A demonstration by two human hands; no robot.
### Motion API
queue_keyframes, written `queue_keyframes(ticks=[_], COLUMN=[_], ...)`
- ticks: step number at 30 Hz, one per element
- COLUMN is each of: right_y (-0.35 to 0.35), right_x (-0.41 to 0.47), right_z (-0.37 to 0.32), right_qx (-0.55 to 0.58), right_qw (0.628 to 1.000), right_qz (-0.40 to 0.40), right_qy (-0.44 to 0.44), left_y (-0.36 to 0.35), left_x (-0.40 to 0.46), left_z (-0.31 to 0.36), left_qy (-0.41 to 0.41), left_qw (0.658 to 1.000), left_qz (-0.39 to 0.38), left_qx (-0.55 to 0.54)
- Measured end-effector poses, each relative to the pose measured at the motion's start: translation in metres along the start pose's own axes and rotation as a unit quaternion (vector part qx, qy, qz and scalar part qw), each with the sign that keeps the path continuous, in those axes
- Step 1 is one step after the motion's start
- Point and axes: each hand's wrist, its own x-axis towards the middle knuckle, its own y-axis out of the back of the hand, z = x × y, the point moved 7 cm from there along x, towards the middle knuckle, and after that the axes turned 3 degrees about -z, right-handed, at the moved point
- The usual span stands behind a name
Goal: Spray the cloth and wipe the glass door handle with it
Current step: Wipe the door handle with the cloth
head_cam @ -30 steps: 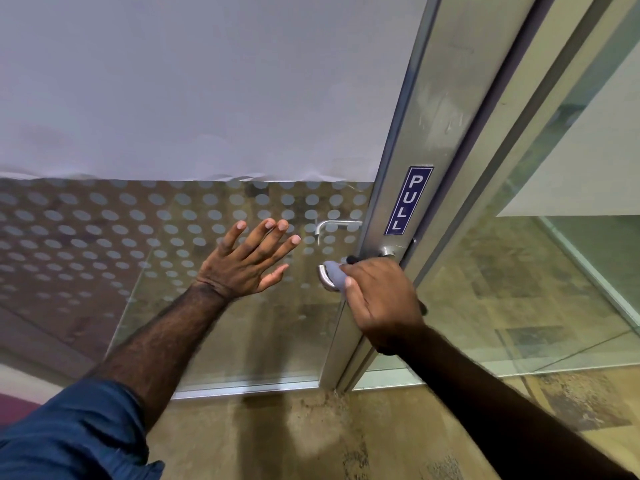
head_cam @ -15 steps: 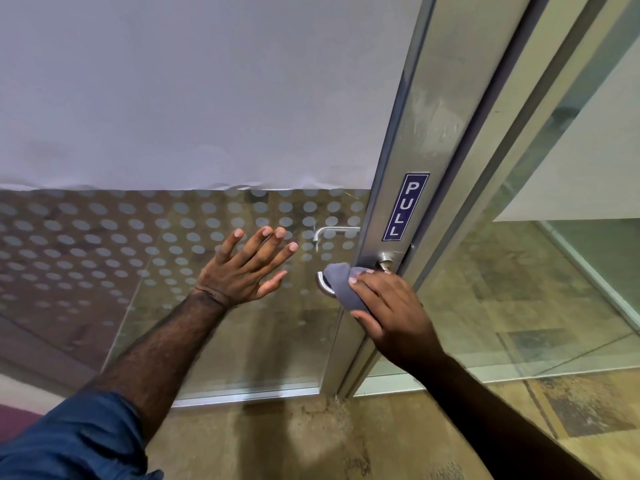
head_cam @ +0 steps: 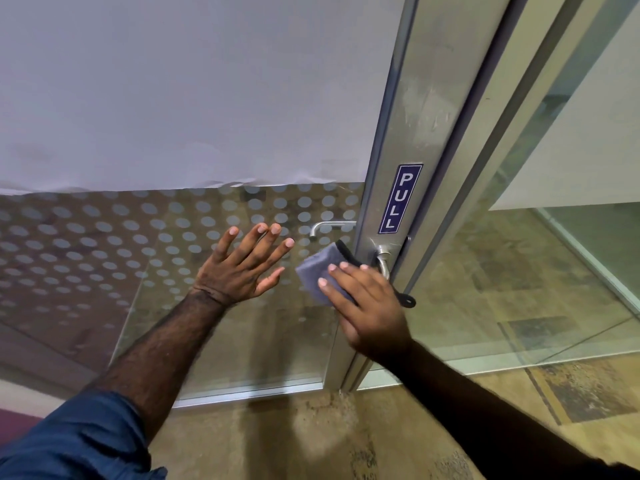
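Brown floor (head_cam: 277, 441) runs under a glass door (head_cam: 225, 341) with grey dots on it. We see a metal door frame (head_cam: 408, 140) with a blue PULL sign (head_cam: 400, 198). Just below the sign is the silver door handle (head_cam: 382, 263). Our right hand (head_cam: 367, 306) holds a grey cloth (head_cam: 318, 271) with its fingers (head_cam: 334, 282) laid over it. The cloth is on the left end of the handle, so we only see the part of the handle near the frame. Our left hand (head_cam: 242, 268) is flat on the glass, left of the cloth, with its fingers spread wide and holding nothing. A blue sleeve (head_cam: 76, 441) is on our left arm.
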Motion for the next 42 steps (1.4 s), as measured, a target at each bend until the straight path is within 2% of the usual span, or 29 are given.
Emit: queue_keyframes(ticks=[3, 6, 9, 13, 15, 20, 25, 28, 32, 34, 38, 40, 42], right_y=[-0.005, -0.005, 0.000, 0.007, 0.010, 0.025, 0.017, 0.015, -0.006, -0.011, 0.009, 0.015, 0.022], right_x=[0.025, 0.040, 0.036, -0.008, -0.030, -0.050, -0.023, 0.026, 0.077, 0.085, 0.061, 0.027, -0.003], right_z=[-0.030, -0.033, -0.017, 0.018, 0.043, 0.084, 0.040, 0.024, 0.015, 0.017, 0.021, 0.036, 0.052], right_qx=[-0.017, -0.031, -0.035, -0.039, -0.043, -0.038, 0.005, 0.038, -0.058, -0.054, -0.024, 0.058, 0.079], right_qw=[0.998, 0.993, 0.994, 0.999, 0.999, 0.999, 0.999, 0.989, 0.954, 0.944, 0.980, 0.983, 0.988], right_qz=[-0.012, -0.044, -0.049, -0.012, -0.006, -0.003, -0.017, -0.101, -0.276, -0.311, -0.184, -0.156, -0.121], right_qy=[-0.064, -0.105, -0.087, 0.002, 0.016, 0.010, -0.047, -0.098, -0.096, -0.097, -0.075, -0.077, -0.046], left_y=[0.001, 0.002, 0.002, 0.002, 0.002, 0.001, 0.001, 0.002, 0.003, 0.004, 0.003, 0.002, 0.002], left_x=[0.000, 0.000, 0.000, 0.000, -0.001, -0.001, -0.001, 0.000, 0.002, 0.003, 0.001, 0.000, 0.000], left_z=[-0.001, 0.000, 0.000, 0.000, 0.000, 0.000, 0.000, 0.000, 0.000, -0.001, -0.001, -0.001, 0.000], left_qy=[0.003, 0.004, 0.007, 0.004, 0.002, 0.003, 0.006, 0.002, 0.000, 0.002, 0.006, 0.005, 0.001], left_qw=[1.000, 1.000, 1.000, 1.000, 1.000, 1.000, 1.000, 1.000, 1.000, 1.000, 1.000, 1.000, 1.000], left_qz=[0.000, -0.004, -0.003, -0.001, -0.001, -0.001, -0.003, -0.004, 0.002, 0.004, 0.001, -0.002, -0.003], left_qx=[-0.006, -0.003, -0.005, 0.003, 0.008, 0.009, 0.008, 0.007, 0.006, 0.004, 0.002, 0.001, -0.001])
